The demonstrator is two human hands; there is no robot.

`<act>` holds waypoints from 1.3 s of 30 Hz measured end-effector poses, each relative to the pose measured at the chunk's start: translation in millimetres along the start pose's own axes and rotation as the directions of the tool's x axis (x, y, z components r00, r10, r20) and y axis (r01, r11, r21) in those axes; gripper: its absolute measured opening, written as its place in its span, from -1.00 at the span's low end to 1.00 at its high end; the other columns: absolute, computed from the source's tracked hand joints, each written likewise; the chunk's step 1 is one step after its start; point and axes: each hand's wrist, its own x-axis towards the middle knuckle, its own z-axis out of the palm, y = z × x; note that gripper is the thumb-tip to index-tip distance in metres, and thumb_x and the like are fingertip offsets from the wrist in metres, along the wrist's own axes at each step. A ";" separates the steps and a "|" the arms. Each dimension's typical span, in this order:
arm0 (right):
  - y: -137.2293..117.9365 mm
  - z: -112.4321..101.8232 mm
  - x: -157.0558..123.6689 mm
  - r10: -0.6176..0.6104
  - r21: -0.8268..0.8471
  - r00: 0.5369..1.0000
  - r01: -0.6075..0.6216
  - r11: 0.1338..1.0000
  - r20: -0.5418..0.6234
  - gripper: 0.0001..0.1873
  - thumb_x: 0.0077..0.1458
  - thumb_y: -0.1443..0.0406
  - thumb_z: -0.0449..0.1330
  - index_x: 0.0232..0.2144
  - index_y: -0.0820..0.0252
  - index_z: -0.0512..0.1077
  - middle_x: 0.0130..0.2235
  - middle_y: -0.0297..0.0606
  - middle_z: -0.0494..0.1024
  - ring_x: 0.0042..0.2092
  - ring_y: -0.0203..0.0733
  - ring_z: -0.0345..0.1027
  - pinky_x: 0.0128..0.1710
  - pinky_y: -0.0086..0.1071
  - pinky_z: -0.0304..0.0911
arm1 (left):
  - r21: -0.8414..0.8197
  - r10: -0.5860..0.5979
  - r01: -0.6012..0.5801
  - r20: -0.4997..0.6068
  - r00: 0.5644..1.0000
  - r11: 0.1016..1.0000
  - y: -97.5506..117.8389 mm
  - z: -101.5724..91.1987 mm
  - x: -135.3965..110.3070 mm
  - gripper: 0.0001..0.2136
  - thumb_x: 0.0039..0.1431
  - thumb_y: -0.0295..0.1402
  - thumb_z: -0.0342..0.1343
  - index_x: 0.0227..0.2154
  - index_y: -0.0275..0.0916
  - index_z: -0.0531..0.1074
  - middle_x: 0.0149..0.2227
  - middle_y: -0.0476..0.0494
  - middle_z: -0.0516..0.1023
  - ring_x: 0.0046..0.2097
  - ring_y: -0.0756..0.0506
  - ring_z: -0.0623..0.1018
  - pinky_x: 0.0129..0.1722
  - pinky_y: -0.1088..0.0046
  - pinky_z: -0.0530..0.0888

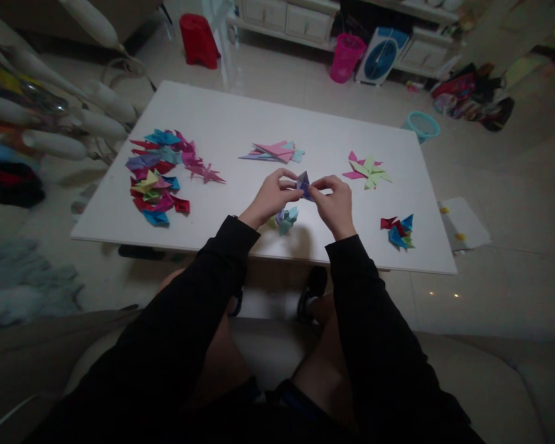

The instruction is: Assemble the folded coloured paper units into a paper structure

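- Here we are above the white table [231, 213], and the purple folded paper [304, 185] is up in the air between both hands!
- Left hand [277, 192]: grip closed on the paper's left side, thumb and fingers pinching it.
- Right hand [333, 198]: grip clamped too, thumb and fingertips on the right side.
- Just below them, a mint-and-lavender cluster [287, 219] sits near the table's front edge.
- Beyond the hands, long pink-and-blue folded papers [277, 152] lie stacked.
- Far left, a big multicoloured heap [155, 161]; over right, a green-and-pink pile [367, 170], with a red-and-blue group [398, 232] nearer the corner.
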 end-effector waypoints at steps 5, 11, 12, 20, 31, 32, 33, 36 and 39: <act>-3.6 0.1 -5.0 0.023 0.116 1.000 -0.022 0.993 -0.014 -0.89 0.04 0.27 0.28 -0.50 0.15 0.49 -0.38 -0.33 0.55 -0.27 -0.19 0.42 -0.10 -0.23 0.34 | -0.164 -0.043 0.045 0.018 0.999 0.985 4.8 2.1 -7.7 -0.70 -0.01 -0.46 0.36 -0.39 -0.25 0.28 -0.38 0.04 0.51 -0.29 0.02 0.58 -0.08 0.32 0.52; -1.0 5.5 -3.1 0.055 0.241 0.998 -0.061 0.969 0.034 -0.86 0.07 0.22 0.28 -0.44 0.16 0.52 -0.35 -0.30 0.57 -0.26 -0.20 0.42 -0.15 -0.24 0.37 | -0.284 -0.066 0.098 0.119 0.991 0.954 10.7 3.2 -9.0 -0.65 0.01 -0.34 0.40 -0.43 -0.24 0.25 -0.39 0.04 0.52 -0.24 -0.01 0.60 0.02 0.23 0.51; 0.5 6.7 -2.0 0.063 0.245 0.997 -0.070 0.967 0.038 -0.85 0.08 0.21 0.28 -0.43 0.16 0.52 -0.34 -0.30 0.57 -0.25 -0.20 0.42 -0.16 -0.25 0.37 | -0.287 -0.063 0.095 0.119 0.991 0.953 11.3 3.2 -8.2 -0.64 0.00 -0.32 0.40 -0.44 -0.24 0.25 -0.40 0.05 0.52 -0.24 0.00 0.60 0.03 0.22 0.51; 4.2 8.4 3.4 0.060 0.216 0.998 -0.061 0.974 0.011 -0.85 0.08 0.22 0.26 -0.45 0.17 0.51 -0.34 -0.29 0.56 -0.25 -0.21 0.41 -0.18 -0.28 0.36 | -0.302 -0.065 0.092 0.099 0.993 0.949 15.6 5.8 -4.0 -0.66 0.01 -0.35 0.40 -0.47 -0.25 0.26 -0.42 0.05 0.52 -0.27 0.02 0.58 0.03 0.26 0.51; -2.8 2.1 -1.9 0.068 0.220 0.996 -0.055 0.974 -0.050 -0.88 0.03 0.25 0.26 -0.49 0.17 0.51 -0.36 -0.30 0.56 -0.24 -0.17 0.43 -0.14 -0.23 0.36 | -0.311 -0.059 0.087 0.096 0.994 0.947 11.8 2.8 -7.1 -0.73 0.00 -0.37 0.38 -0.45 -0.27 0.34 -0.40 0.03 0.53 -0.27 0.02 0.57 -0.04 0.36 0.48; -2.9 1.9 -2.3 0.067 0.225 0.996 -0.053 0.973 -0.054 -0.88 0.03 0.25 0.26 -0.49 0.17 0.52 -0.37 -0.30 0.56 -0.24 -0.17 0.43 -0.13 -0.23 0.36 | -0.308 -0.064 0.090 0.093 0.994 0.947 11.3 2.6 -6.9 -0.73 0.00 -0.38 0.38 -0.44 -0.27 0.34 -0.39 0.02 0.54 -0.27 0.02 0.57 -0.05 0.36 0.48; -3.0 1.8 -2.5 0.065 0.231 0.996 -0.050 0.972 -0.056 -0.88 0.03 0.25 0.26 -0.49 0.17 0.52 -0.37 -0.30 0.56 -0.25 -0.17 0.43 -0.12 -0.22 0.35 | -0.303 -0.068 0.092 0.090 0.994 0.949 10.7 2.4 -6.5 -0.74 0.01 -0.38 0.38 -0.43 -0.26 0.35 -0.39 0.02 0.54 -0.27 0.02 0.58 -0.05 0.36 0.48; -3.1 1.9 -2.4 0.073 0.237 0.996 -0.057 0.970 -0.057 -0.87 0.03 0.24 0.26 -0.49 0.17 0.52 -0.37 -0.30 0.57 -0.27 -0.18 0.44 -0.12 -0.22 0.35 | -0.285 -0.068 0.085 0.071 0.995 0.955 9.3 2.0 -4.7 -0.75 0.03 -0.37 0.36 -0.42 -0.26 0.35 -0.40 0.03 0.53 -0.29 0.02 0.57 -0.07 0.37 0.48; -3.6 2.2 -1.4 0.087 0.226 0.995 -0.072 0.971 -0.054 -0.85 0.03 0.23 0.25 -0.50 0.17 0.52 -0.38 -0.31 0.56 -0.27 -0.18 0.43 -0.14 -0.24 0.36 | -0.273 -0.073 0.085 0.054 0.996 0.958 8.7 1.6 -3.0 -0.75 0.04 -0.36 0.36 -0.42 -0.25 0.35 -0.39 0.03 0.52 -0.29 0.03 0.57 -0.07 0.38 0.48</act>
